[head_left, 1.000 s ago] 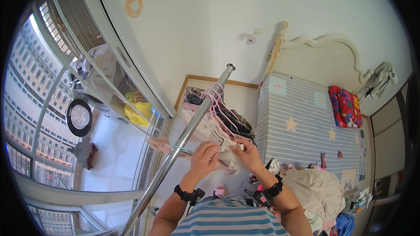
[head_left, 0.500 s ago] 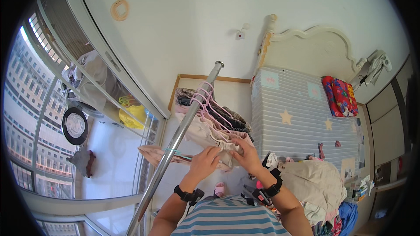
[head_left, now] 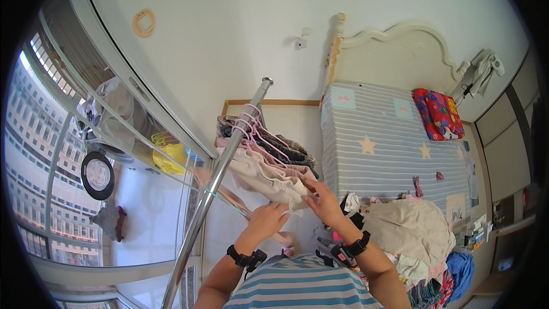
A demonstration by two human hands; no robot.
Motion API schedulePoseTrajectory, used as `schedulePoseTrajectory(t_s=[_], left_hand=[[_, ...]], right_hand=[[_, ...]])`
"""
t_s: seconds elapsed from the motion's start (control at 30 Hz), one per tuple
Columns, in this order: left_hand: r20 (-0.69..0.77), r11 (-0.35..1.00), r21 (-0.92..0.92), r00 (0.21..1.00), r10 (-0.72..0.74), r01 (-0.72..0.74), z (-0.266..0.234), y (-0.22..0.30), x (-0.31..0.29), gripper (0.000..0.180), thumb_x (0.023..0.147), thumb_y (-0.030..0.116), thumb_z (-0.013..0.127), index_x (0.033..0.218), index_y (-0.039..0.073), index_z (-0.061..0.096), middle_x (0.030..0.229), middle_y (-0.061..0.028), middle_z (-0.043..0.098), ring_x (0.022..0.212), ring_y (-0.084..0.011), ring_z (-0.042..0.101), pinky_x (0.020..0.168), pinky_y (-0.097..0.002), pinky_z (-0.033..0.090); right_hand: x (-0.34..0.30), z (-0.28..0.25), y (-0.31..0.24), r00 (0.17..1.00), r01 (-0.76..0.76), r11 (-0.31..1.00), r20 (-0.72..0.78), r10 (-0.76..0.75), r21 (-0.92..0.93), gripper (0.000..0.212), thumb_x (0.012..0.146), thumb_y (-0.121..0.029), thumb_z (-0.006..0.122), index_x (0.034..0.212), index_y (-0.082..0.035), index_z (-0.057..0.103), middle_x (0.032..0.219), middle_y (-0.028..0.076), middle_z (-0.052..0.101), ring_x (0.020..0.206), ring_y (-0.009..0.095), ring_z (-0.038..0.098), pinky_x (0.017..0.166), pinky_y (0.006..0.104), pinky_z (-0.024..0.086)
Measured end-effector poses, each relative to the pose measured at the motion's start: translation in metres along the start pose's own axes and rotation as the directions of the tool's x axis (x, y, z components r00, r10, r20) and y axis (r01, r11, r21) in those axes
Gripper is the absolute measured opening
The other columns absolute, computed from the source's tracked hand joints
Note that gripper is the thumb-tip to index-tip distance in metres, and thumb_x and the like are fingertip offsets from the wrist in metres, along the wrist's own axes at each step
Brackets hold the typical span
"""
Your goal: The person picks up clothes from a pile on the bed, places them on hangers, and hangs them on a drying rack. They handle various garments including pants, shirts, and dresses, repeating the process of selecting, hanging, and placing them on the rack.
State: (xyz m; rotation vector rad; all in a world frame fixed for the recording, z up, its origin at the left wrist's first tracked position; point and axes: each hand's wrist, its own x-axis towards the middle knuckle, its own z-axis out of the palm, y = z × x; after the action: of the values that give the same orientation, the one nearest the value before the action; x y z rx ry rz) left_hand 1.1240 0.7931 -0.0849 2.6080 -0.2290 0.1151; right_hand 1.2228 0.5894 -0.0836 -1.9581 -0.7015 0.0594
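Observation:
A cream garment (head_left: 266, 176) hangs from a pink hanger on a slanting metal rail (head_left: 214, 182). My right hand (head_left: 325, 202) pinches its right edge, the thumb on the near side. At the garment's lower edge, my left hand (head_left: 265, 222) has its fingertips pressed together on the cloth; what lies under them is partly hidden. Behind the cream garment, more clothes, dark and pink, hang from pink hangers (head_left: 250, 121). On the near side of it, a pale pink garment (head_left: 231, 193) hangs from a teal hanger (head_left: 210, 193), passing behind my left hand.
To the right stands a bed (head_left: 372, 131) with a striped cover, a red folded blanket (head_left: 437, 114) and a heap of clothes (head_left: 409, 232). At the left are a glass sliding door, a yellow bag (head_left: 170, 157) and a round washing machine door (head_left: 97, 175).
The cream garment now lies more spread out between my hands, its edge less bunched. My left hand sits lower against it. The pale pink garment has swung, and the view has shifted slightly.

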Motion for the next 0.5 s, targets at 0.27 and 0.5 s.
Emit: schedulePoseTrajectory(t_s=[0.27, 0.5], left_hand=[[-0.114, 0.926, -0.227, 0.953, 0.281, -0.3, 0.013, 0.062, 0.036, 0.012, 0.086, 0.013, 0.069, 0.096, 0.007, 0.069, 0.086, -0.0094, 0.068, 0.077, -0.0291, 0.067, 0.068, -0.0384, 0.055], [-0.02, 0.814, -0.338, 0.868, 0.497, -0.473, 0.066, 0.137, 0.068, 0.01, 0.087, 0.012, 0.068, 0.095, 0.005, 0.07, 0.087, -0.0102, 0.068, 0.078, -0.0311, 0.066, 0.069, -0.0401, 0.054]], right_hand=[[-0.05, -0.044, 0.013, 0.994, -0.094, 0.994, -0.059, 0.097, 0.06, 0.038, 0.088, -0.007, 0.071, 0.125, -0.005, 0.06, 0.103, 0.014, 0.067, 0.089, 0.025, 0.068, 0.077, 0.0339, 0.054], [-0.126, -0.102, 0.03, 0.95, -0.236, 0.962, -0.177, 0.258, 0.134, 0.032, 0.091, -0.007, 0.068, 0.122, -0.004, 0.063, 0.098, 0.013, 0.071, 0.085, 0.023, 0.07, 0.072, 0.033, 0.056]])
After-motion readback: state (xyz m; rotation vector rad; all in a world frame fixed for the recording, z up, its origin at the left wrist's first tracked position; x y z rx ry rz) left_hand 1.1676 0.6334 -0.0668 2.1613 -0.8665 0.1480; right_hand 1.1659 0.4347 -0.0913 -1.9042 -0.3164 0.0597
